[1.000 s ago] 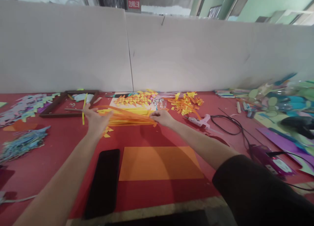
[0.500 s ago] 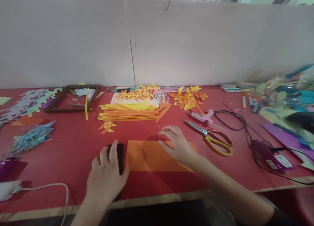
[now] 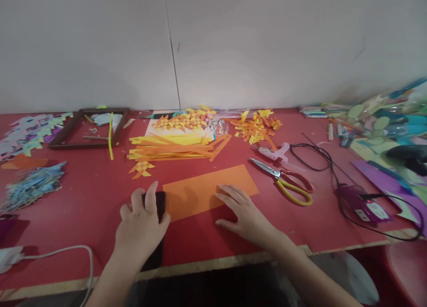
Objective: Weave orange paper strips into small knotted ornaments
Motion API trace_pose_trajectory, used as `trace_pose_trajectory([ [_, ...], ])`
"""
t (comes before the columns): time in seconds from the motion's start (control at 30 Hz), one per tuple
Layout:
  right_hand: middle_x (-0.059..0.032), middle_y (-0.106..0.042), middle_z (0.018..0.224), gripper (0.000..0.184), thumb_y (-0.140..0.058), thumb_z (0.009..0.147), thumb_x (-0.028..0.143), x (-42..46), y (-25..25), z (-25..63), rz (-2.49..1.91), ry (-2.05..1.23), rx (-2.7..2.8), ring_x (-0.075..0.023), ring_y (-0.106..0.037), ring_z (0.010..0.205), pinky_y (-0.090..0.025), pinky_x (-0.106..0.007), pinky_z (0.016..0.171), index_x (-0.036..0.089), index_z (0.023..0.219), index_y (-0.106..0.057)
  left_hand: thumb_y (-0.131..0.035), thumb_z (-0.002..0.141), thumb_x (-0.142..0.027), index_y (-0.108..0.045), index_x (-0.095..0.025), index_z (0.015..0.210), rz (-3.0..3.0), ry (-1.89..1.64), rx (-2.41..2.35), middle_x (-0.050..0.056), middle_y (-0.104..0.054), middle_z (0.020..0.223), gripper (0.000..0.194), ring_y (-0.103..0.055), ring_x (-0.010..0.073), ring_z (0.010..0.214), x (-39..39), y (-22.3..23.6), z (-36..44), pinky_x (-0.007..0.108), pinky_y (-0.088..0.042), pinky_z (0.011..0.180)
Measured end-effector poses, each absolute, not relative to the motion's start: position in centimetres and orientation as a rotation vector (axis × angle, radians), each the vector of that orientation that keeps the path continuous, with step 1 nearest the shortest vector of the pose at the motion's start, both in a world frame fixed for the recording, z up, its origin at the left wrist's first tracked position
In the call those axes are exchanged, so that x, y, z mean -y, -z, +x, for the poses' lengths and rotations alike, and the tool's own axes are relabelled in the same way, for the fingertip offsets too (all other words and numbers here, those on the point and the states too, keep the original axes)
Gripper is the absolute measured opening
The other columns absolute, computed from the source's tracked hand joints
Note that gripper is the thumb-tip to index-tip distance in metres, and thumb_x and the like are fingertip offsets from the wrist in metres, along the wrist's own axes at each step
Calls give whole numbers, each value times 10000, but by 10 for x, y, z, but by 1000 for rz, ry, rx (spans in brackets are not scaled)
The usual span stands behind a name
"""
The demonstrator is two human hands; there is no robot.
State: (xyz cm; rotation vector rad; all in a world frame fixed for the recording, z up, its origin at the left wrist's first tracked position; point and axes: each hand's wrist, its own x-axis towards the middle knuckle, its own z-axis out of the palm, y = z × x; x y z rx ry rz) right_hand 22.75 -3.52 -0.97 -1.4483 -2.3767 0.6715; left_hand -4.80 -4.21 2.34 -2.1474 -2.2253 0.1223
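My left hand (image 3: 140,229) rests over a black smartphone (image 3: 161,204) that lies flat near the table's front edge. Its fingers are apart, with the thumb near the phone's right side and the left end of an orange paper sheet (image 3: 196,191). That sheet lies tilted, its right end higher up the table. My right hand (image 3: 240,213) is open, with its upper fingers over the sheet's lower right part and the thumb over the red tabletop. To the right lie scissors (image 3: 283,180) with one red and one yellow handle.
Orange and yellow paper strips (image 3: 173,147) lie beyond the sheet, beside a small woven paper piece (image 3: 142,168). A pink glue gun (image 3: 275,153), a purple power box (image 3: 362,203) with black cable, a brown frame (image 3: 56,142) and a white cable (image 3: 63,251) surround the work area.
The orange sheet has turned, its right end swinging away from me. My right hand has come down lower, onto the sheet's near edge. My left hand stays over the phone.
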Motion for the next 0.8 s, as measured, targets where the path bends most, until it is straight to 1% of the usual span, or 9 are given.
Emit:
trace_pose_trajectory([
  [0.13, -158, -610, 1267, 511, -669, 854, 440, 37, 12, 227, -1532, -608, 2346, -328, -538, 1173, -454, -528, 1020, 188, 1293, -599, -466, 899, -378, -371, -53, 1428, -2180, -40, 2243, 240, -534, 1258, 629, -543, 426, 1078, 33, -26, -52, 486, -494, 808],
  [0.2, -161, -630, 1183, 478, -680, 844, 442, 37, 13, 227, -1569, -575, 2345, -324, -565, 1103, -479, -517, 978, 181, 1243, -634, -441, 921, -352, -422, -32, 1377, -2321, 33, 2238, 238, -570, 1254, 557, -511, 418, 1176, 21, -27, -54, 495, -460, 910],
  [0.27, -170, -599, 1244, 502, -693, 829, 451, 35, 13, 228, -1558, -560, 2371, -340, -537, 1172, -463, -519, 1006, 186, 1251, -630, -399, 944, -315, -468, -51, 1331, -2551, 67, 2227, 222, -583, 1284, 473, -506, 380, 1222, 6, -30, -57, 494, -415, 991],
  [0.33, -170, -502, 1405, 587, -697, 819, 468, 30, 12, 230, -1506, -559, 2418, -358, -436, 1319, -411, -535, 1072, 204, 1328, -573, -406, 946, -308, -517, -109, 1290, -2716, 28, 2167, 170, -609, 1288, 413, -542, 309, 1218, -12, -34, -59, 420, -422, 1006],
  [0.37, -164, -436, 1478, 640, -698, 814, 481, 27, 11, 231, -1476, -566, 2450, -362, -369, 1382, -377, -547, 1103, 212, 1371, -533, -433, 936, -318, -536, -131, 1270, -2780, -3, 2140, 156, -615, 1289, 396, -560, 293, 1205, -20, -36, -59, 398, -434, 990],
  [0.43, -152, -375, 1534, 722, -706, 803, 491, 19, 8, 232, -1420, -612, 2516, -348, -301, 1434, -323, -545, 1147, 217, 1427, -466, -542, 870, -342, -566, -157, 1221, -2874, -74, 2097, 150, -625, 1269, 397, -583, 308, 1173, -34, -41, -57, 392, -456, 935],
  [0.53, -161, -425, 1500, 797, -720, 785, 515, 9, 2, 231, -1389, -685, 2573, -330, -343, 1412, -317, -522, 1158, 195, 1454, -426, -698, 711, -335, -615, -187, 1061, -2984, -203, 2060, 124, -679, 1112, 389, -649, 302, 993, -48, -45, -50, 336, -477, 748],
  [0.67, -167, -513, 1413, 810, -741, 762, 528, 4, 2, 230, -1395, -665, 2572, -327, -434, 1330, -355, -528, 1129, 171, 1427, -448, -711, 650, -300, -611, -206, 861, -3144, -340, 1993, 45, -678, 825, 252, -631, 225, 697, -59, -44, -42, 281, -390, 562],
  [0.8, -162, -531, 1389, 784, -761, 751, 499, 6, 4, 234, -1411, -654, 2543, -336, -461, 1301, -379, -551, 1103, 193, 1408, -464, -656, 705, -333, -593, -203, 719, -3291, -291, 1894, 36, -659, 831, 146, -611, 206, 730, -66, -43, -44, 279, -375, 595],
])
